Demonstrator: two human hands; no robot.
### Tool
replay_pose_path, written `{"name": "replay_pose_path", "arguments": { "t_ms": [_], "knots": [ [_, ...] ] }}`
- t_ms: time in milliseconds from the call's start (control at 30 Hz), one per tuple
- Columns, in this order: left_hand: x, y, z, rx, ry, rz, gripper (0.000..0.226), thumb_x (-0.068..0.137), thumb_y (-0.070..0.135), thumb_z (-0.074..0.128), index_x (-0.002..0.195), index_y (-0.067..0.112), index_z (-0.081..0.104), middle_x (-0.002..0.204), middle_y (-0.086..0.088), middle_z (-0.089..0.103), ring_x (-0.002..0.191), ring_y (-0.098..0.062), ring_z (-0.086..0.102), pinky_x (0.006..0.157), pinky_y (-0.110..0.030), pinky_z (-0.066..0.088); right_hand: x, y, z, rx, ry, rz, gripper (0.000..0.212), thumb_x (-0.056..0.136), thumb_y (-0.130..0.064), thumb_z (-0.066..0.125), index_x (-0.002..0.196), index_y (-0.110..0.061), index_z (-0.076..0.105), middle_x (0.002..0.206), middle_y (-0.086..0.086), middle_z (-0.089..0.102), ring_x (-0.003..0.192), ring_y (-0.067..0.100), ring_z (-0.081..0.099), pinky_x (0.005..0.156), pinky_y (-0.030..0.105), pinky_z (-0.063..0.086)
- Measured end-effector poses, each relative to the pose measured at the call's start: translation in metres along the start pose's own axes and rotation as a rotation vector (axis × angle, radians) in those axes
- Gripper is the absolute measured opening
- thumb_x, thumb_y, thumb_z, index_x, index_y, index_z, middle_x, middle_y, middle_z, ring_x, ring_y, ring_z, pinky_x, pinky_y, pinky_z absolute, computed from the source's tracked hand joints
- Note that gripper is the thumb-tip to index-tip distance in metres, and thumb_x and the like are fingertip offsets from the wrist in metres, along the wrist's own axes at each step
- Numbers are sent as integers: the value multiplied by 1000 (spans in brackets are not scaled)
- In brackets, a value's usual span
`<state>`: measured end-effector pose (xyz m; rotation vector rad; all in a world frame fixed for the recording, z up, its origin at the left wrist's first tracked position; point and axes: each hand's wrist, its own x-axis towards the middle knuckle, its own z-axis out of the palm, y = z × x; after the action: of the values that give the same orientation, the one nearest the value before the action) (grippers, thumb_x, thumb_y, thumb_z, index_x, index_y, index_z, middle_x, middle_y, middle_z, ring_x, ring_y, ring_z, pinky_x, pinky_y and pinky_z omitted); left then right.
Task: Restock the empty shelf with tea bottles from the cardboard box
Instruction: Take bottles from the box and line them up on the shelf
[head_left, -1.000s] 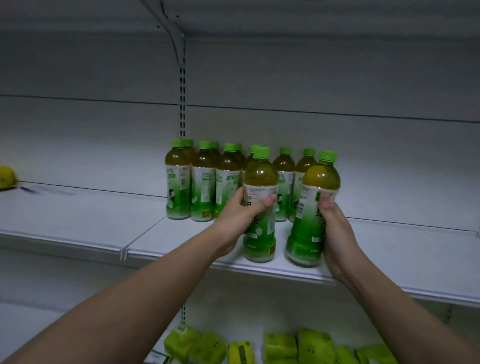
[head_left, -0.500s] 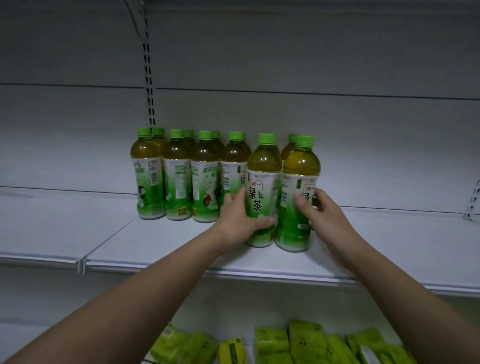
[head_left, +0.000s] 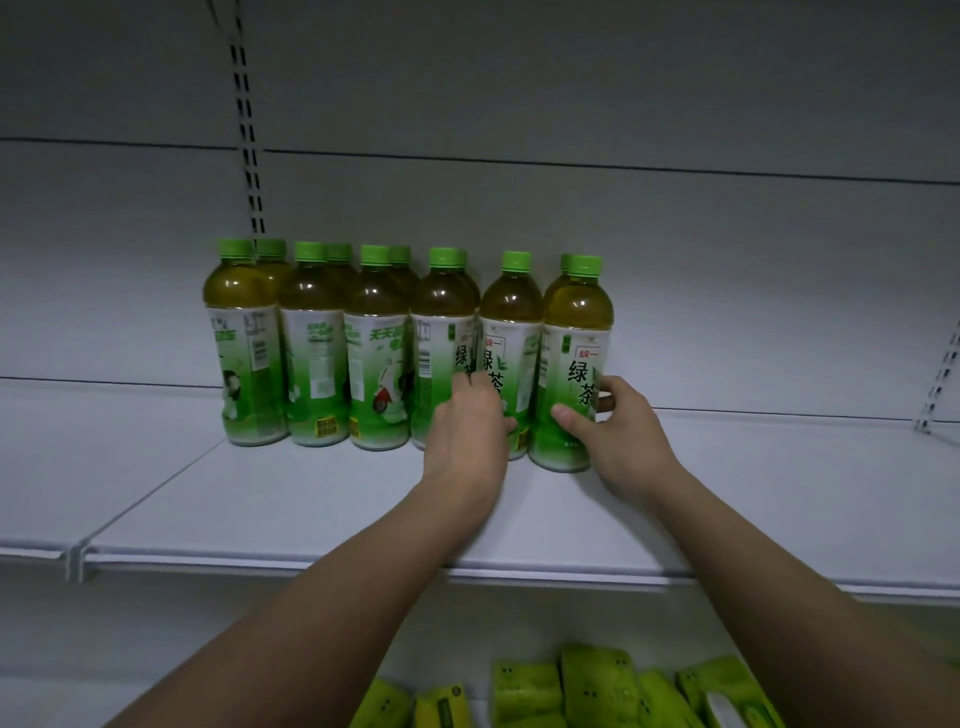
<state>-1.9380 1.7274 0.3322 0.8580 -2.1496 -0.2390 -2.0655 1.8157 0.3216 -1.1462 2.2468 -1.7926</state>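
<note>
Two tea bottles stand upright at the right end of a row on the white shelf (head_left: 311, 499), each with a hand on it. The rightmost bottle (head_left: 574, 364), green-capped with a white and green label, stands on the shelf board; the right hand (head_left: 615, 431) has its grip closed round the lower half, thumb on the front of the label and fingers curled round the right side. Just left of the rightmost bottle, touching or nearly so, stands the second bottle (head_left: 511, 332). The left hand (head_left: 470, 431) covers its lower part with fingers reaching up between it and the next one to the left; its grip appears to be closed on this bottle, though the fingers are blurred. Further left of the rightmost bottle runs the row of bottles (head_left: 311, 343), two deep against the back panel. Below the shelf, under the rightmost bottle, lie yellow-green packets (head_left: 597, 686).
</note>
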Motion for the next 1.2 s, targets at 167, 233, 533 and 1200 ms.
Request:
{"name": "replay_pose_path", "arguments": {
  "t_ms": [167,233,533,1200],
  "knots": [
    [9,-1,12,9,36,34,35,86,19,68,109,7,45,102,-13,64,94,-35,66,66,-39,47,16,5,11,-71,76,-4,44,83,-33,73,120,-21,54,90,-16,57,86,14,59,77,30,49],
    [8,-3,12,30,22,68,35,87,19,67,110,7,43,100,-13,66,93,-36,66,68,-41,50,17,7,13,-90,94,1,45,83,-35,72,121,-19,54,96,-12,57,87,14,58,75,29,48],
    [2,-62,-45,95,210,254,21,92,35,51,111,26,48,90,6,62,76,-15,58,58,-32,50,-13,-32,22,-271,520,-206,48,89,-38,59,129,-17,42,129,7,45,114,24,49,87,40,48],
    [42,-189,-58,-84,167,-166,136,51,61,82,133,62,-26,155,1,-30,145,-37,-11,101,-74,25,12,-81,175,-895,277,-663,90,84,-70,45,153,-37,-2,165,6,-3,148,38,-10,111,71,10]
  ]
}}
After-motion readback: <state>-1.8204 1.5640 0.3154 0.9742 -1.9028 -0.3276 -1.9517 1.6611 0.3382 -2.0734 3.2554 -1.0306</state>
